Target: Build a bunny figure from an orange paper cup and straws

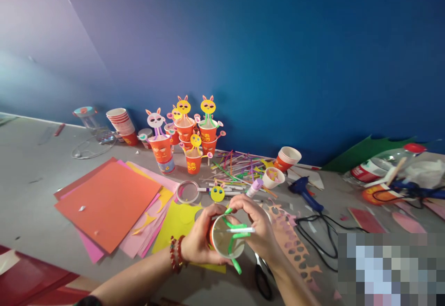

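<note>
A paper cup [219,242] with a red-orange outside is tilted with its white mouth toward me. My left hand [203,236] is wrapped round its side, a red bead bracelet at the wrist. My right hand [255,222] curls over the far and right rim, its fingertips by a green straw piece. Bent green straws [236,226] stick out of the mouth and over the rim, and a white stick [243,230] crosses it. Just beyond the hands lies a yellow paper face [217,193] with ears. Black scissors [263,280] lie partly hidden under my right forearm.
Decorated cups [193,163] with paper animal heads stand at the back. Coloured paper sheets [111,199] lie left. Loose straws [239,169], a lilac glue stick [255,187] and a scrap cup [273,177] are behind my hands. A corded blue glue gun [308,194] lies right.
</note>
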The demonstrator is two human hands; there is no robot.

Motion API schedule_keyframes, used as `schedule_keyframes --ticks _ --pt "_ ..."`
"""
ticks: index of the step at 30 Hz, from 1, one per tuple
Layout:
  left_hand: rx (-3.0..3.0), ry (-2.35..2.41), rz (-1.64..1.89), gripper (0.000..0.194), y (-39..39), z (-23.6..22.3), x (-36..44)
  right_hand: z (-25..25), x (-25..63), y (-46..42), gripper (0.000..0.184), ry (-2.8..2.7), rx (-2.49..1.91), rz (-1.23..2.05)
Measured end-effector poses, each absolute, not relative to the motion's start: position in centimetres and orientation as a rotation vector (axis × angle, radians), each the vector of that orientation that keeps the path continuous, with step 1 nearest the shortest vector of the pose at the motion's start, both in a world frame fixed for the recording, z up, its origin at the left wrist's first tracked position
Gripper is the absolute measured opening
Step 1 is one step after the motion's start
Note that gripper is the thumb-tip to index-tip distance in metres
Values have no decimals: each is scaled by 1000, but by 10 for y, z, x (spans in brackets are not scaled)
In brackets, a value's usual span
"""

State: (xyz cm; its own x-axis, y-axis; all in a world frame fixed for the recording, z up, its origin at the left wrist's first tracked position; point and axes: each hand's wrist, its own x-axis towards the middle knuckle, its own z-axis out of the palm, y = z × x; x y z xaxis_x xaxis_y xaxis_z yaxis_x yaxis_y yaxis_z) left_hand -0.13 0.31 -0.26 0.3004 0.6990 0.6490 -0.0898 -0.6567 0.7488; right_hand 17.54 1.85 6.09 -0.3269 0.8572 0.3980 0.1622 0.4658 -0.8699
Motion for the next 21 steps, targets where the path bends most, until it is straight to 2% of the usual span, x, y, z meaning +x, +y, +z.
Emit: schedule_keyframes --ticks 9,21 --pt "1898 575 1411 87 1 -12 -2 56 177 19 12 -1795 -826 942" --pt "1819 636 1333 113 1 -16 -2 54 181 23 16 -1804 -817 908"
